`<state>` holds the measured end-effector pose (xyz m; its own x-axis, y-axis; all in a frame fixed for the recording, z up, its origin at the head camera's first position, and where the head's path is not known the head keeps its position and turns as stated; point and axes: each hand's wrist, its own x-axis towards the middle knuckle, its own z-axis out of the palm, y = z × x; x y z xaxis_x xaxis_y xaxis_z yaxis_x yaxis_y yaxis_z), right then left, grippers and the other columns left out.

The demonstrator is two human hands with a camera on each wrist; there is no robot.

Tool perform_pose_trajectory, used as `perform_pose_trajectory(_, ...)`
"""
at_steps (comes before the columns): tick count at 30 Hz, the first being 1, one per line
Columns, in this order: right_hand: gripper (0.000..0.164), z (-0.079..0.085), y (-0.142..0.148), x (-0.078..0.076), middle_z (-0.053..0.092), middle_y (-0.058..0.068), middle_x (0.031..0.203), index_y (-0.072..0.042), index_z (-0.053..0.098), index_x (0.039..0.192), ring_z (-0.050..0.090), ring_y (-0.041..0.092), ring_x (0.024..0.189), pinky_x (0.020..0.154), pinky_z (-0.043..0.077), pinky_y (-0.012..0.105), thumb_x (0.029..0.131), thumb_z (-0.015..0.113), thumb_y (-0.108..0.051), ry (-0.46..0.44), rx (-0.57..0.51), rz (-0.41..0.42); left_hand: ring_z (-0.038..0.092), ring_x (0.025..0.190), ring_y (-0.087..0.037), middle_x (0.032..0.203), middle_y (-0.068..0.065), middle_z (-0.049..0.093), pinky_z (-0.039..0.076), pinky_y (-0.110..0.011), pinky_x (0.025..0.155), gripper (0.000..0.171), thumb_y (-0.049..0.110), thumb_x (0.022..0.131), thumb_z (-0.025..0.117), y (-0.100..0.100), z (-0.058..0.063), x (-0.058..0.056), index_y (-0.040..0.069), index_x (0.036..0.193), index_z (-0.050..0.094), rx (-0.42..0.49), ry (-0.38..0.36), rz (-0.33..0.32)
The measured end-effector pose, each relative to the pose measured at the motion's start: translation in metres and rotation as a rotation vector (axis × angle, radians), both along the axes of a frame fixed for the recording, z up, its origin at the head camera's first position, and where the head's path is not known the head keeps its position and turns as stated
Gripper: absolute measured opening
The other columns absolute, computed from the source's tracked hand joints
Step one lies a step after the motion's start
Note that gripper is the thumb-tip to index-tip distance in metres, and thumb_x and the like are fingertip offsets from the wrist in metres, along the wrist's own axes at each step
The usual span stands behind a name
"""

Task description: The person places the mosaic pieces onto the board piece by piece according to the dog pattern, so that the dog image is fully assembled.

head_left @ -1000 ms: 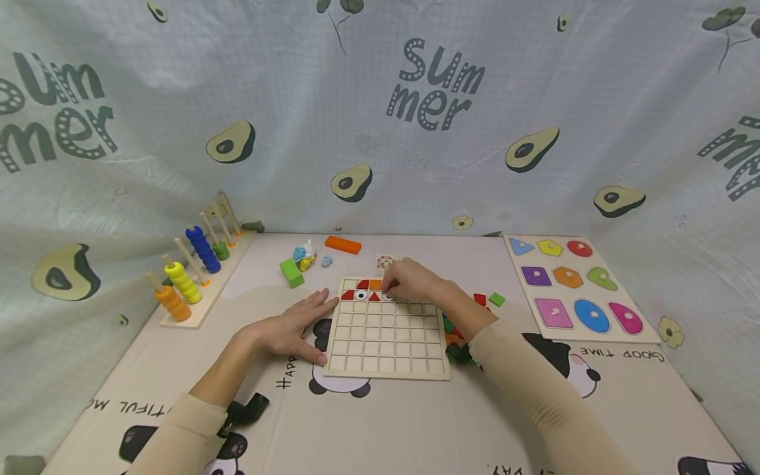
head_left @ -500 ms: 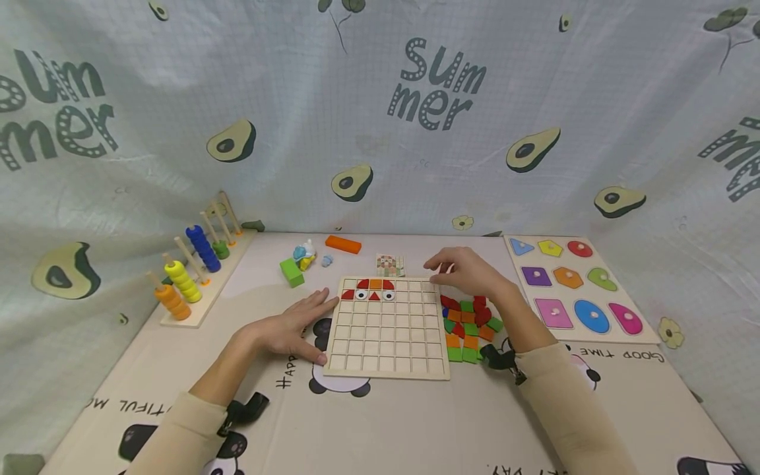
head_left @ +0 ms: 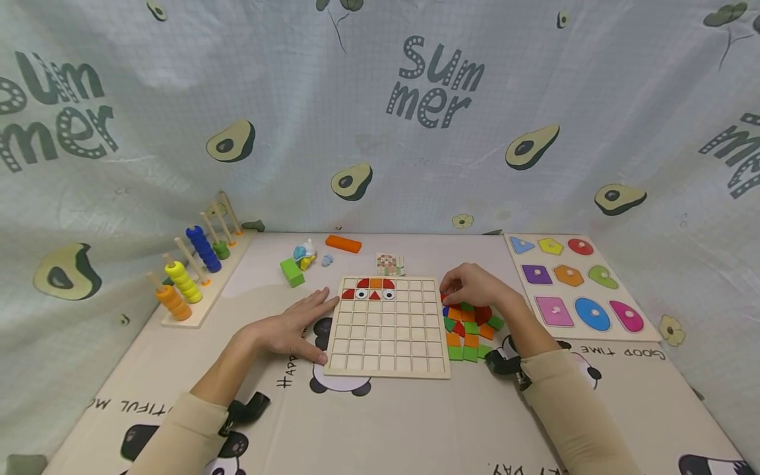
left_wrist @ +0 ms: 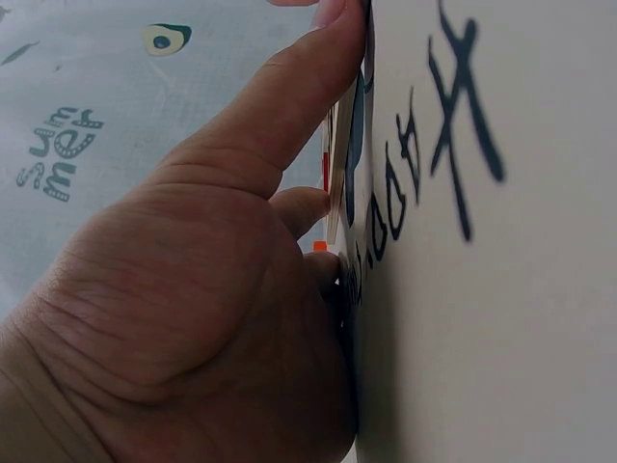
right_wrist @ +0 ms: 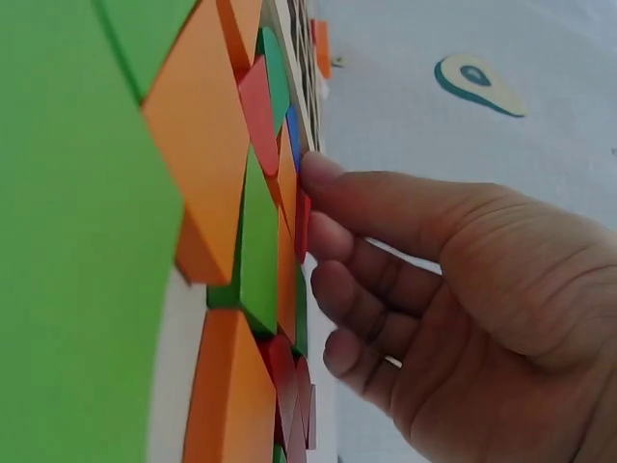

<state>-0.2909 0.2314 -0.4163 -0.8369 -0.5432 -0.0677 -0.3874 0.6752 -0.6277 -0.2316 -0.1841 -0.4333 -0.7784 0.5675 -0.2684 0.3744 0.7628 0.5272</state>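
Observation:
A wooden grid board (head_left: 386,336) lies at the middle of the table. Its upper left cells hold red tiles (head_left: 348,294), an orange tile (head_left: 376,284) and two round eye tiles (head_left: 388,295). My left hand (head_left: 291,326) rests flat at the board's left edge, thumb and fingers spread; in the left wrist view the hand (left_wrist: 193,280) stands beside the board's rim. My right hand (head_left: 475,287) is over the far end of a pile of coloured tiles (head_left: 469,328). Seen from the right wrist, its thumb and forefinger pinch a red tile (right_wrist: 303,227), partly hidden.
A small picture card (head_left: 390,264) lies behind the board. Further left are an orange block (head_left: 343,245), a green block (head_left: 291,272) and a small figurine (head_left: 304,253). A stacking-ring counter (head_left: 202,290) stands left, a shape puzzle (head_left: 567,323) right.
My right hand has left the second eye tile in its cell, moved right off the board and come down onto the tile pile. The left hand has stayed still.

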Motion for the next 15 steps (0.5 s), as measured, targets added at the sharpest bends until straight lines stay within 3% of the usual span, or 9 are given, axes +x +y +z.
perform_pose_trajectory(6, 0.011, 0.0004, -0.0011, 0.001, 0.065, 0.001, 0.079, -0.009, 0.071, 0.094, 0.057, 0.019, 0.071, 0.067, 0.053, 0.031, 0.083, 0.074, -0.011, -0.035, 0.008, -0.045, -0.004, 0.148, -0.026, 0.162, -0.002, -0.001, 0.006, -0.056, 0.116, 0.114, 0.062, 0.065, 0.078, -0.0004, 0.0005, -0.0006, 0.029, 0.155, 0.016, -0.002, 0.005, 0.0)
perform_pose_trajectory(15, 0.008, -0.0003, 0.0016, 0.0002, 0.062, 0.004, 0.081, -0.007, 0.064, 0.095, 0.055, 0.021, 0.074, 0.069, 0.05, 0.032, 0.087, 0.069, -0.007, -0.066, -0.029, -0.009, -0.004, 0.148, -0.027, 0.162, -0.004, 0.0, 0.006, -0.057, 0.115, 0.113, 0.059, 0.066, 0.079, 0.001, 0.001, 0.0, 0.029, 0.155, 0.017, 0.01, -0.006, -0.001)
